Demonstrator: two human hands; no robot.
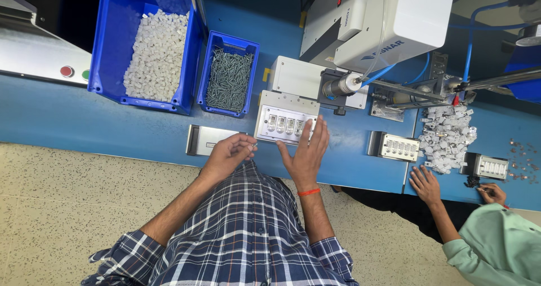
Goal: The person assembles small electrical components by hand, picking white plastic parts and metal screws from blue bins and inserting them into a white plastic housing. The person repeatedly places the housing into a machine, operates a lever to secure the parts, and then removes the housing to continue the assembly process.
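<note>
Centrally: white rectangular metal fixture plate (284, 123), long axis crosswise. Right hand (306, 153), fingers spread wide, touches its near edge. Left hand (228, 155), just leftward, pinches something small, unidentifiable.

floor (67, 207): speckled beige terrazzo | workbench (84, 122): blue, evenly lit

Right hand (307, 153), fingers spread, rests at the front edge of the white fixture plate (284, 122); left hand (228, 153), fingers pinched, sits just left of that plate, before the screw bin (228, 74).
</note>
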